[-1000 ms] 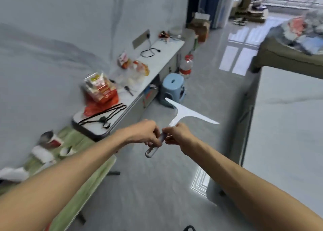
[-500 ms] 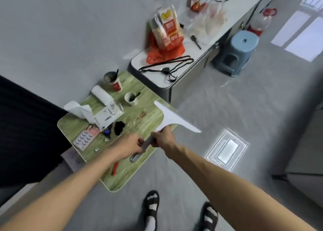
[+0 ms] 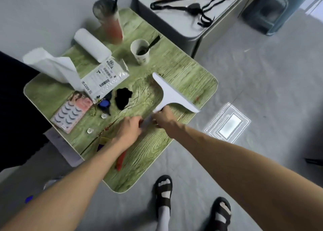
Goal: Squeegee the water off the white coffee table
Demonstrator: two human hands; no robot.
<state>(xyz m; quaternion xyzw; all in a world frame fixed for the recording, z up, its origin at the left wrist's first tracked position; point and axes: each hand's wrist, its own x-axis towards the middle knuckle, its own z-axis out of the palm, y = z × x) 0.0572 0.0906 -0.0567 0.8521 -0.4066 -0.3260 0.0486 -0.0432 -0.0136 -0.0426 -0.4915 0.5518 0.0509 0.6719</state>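
A white squeegee [image 3: 170,94] hangs over the green wood-grain folding table [image 3: 183,73], blade pointing away from me. My right hand [image 3: 164,118] grips its handle just below the blade. My left hand [image 3: 130,127] holds the lower end of the same handle. A white low table [image 3: 176,23] stands beyond the green one, at the top of the view, with black straps lying on it.
The green table carries a drink cup with a straw [image 3: 109,22], a paper cup [image 3: 140,53], a paper roll [image 3: 91,44], tissue [image 3: 52,64], a packet [image 3: 104,77], an eyelash box [image 3: 72,112], black cloth [image 3: 123,97]. A blue stool [image 3: 272,12] stands top right. My sandalled feet [image 3: 163,190] are on grey floor.
My view has swung down and left from the room to the green table. Both hands kept hold of the squeegee, which now hangs low over that table.
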